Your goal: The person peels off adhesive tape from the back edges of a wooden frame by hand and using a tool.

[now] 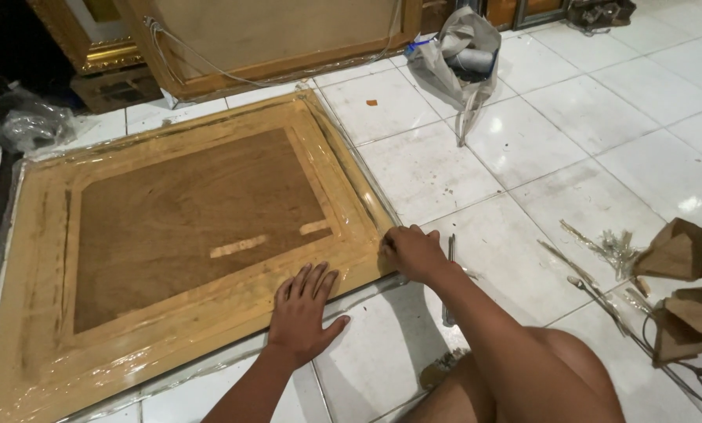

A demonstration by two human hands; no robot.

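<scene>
A big wooden picture frame (186, 235) is lying face down on the white tiled floor (586, 149), wrapped in shiny clear plastic. The left hand (302, 309) is pressing flat on its near edge, fingers spread wide and holding nothing. The right hand (412, 251) is pinching the plastic at the frame's near right corner. The frame is looking stiff and heavy, and the wrap slippery, so the thick wooden sides are the best places to hold. A grey plastic bag (461, 59) is sitting farther away on the floor. Brown paper pieces (680, 251) are lying to the right. Another frame (273, 39) is leaning behind.
</scene>
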